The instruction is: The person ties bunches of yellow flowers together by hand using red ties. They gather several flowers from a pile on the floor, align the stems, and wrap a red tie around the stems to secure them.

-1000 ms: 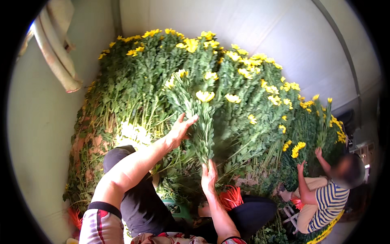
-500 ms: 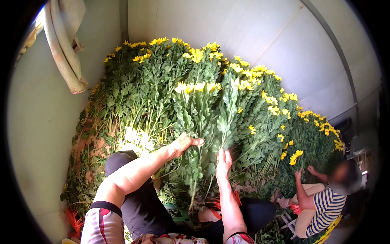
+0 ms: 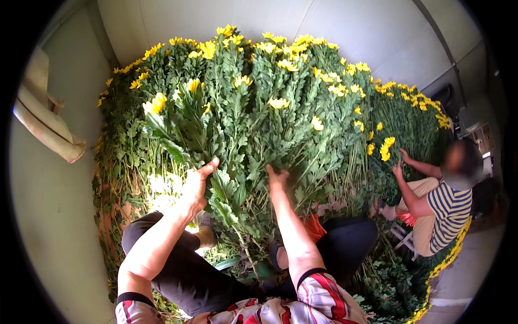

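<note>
head view: my left hand (image 3: 196, 188) was curled around the bunch of yellow chrysanthemums (image 3: 189, 121), thumb laid across the front, fingers hidden behind leaves. bunch leaned up and to the left, before the banked chrysanthemums (image 3: 324, 129). a long stem (image 3: 244, 247), apparently its own, trailed down between my knees.

right hand (image 3: 277, 179) was in among the foliage to the right of the bunch, apart from my left. thumb and forefinger were spread; whether a stem lay between them i could not make out.

risks noted:
1. snagging. leaves of the bunch overlapped those of the bank, so a quick pull could have torn foliage or dragged neighbouring stems along.
2. bruised or snapped blooms. heads stood well above my grip, unsupported; a sharp swing would likely have whipped them against the bank.
3. slippage. only one hand clearly had the bunch, so a loosened thumb could have let the outer stems fan out and drop.
4. bent stem. the trailing end hung close to my dark trousers (image 3: 202, 281); a shifted leg might have caught it.
5. glare. a sunlit patch (image 3: 163, 186) beside my left wrist washed out detail, so damaged leaves there could have been missed.

co-worker (image 3: 445, 210) sat well apart at right; interference judged unlikely.
</note>
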`<state>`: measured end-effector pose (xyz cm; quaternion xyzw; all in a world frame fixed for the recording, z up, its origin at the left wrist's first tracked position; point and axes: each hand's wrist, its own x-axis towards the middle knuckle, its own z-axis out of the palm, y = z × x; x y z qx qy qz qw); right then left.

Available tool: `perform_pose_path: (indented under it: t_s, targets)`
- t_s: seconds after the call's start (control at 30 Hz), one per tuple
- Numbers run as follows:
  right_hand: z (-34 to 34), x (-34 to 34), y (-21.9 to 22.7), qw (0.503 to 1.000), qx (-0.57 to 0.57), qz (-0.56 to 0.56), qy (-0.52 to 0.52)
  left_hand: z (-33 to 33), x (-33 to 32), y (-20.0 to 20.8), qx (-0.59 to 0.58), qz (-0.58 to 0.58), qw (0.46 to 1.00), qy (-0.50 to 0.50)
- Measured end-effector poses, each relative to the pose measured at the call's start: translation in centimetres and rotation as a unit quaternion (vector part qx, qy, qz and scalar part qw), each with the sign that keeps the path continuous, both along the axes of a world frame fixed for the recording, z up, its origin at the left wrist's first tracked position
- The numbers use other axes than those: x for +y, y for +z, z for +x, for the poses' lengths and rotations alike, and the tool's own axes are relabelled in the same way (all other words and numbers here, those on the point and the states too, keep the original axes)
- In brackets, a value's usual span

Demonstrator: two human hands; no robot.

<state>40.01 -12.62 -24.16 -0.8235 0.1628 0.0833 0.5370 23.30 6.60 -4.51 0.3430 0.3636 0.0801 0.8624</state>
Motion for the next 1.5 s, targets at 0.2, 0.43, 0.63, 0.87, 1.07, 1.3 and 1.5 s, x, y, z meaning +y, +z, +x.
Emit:
perform_pose_path:
  t_s: [0.2,0.43,0.63,0.87,1.07,1.3,1.5]
  targets:
    - [0.2,1.8,2.1,0.983,0.037,0.179,0.028,-0.5,1.8,-1.6,0.000,-0.037,0.999,-0.008]
    - [2.9,2.8,3.9,0.978,0.033,-0.075,0.190,0.1,1.3,-3.0,0.031,0.006,1.000,0.003]
    - [4.3,1.6,5.2,0.981,-0.029,0.053,0.182,1.6,0.2,-0.8,0.013,-0.027,0.998,-0.053]
    - [1.7,2.7,15.0,0.991,-0.122,0.051,0.021,1.2,0.5,0.3,-0.021,-0.043,0.998,-0.036]
    - [0.6,2.6,14.5,0.942,-0.251,0.219,-0.035,1.5,0.5,3.0,-0.053,-0.007,0.993,-0.102]
    - [7.1,9.0,19.0,0.963,-0.235,0.062,0.113,3.2,0.1,5.2,-0.103,-0.035,0.990,-0.089]
    - [6.6,7.9,27.0,0.901,-0.328,0.285,0.016,4.2,1.9,4.1,-0.219,0.052,0.974,0.014]
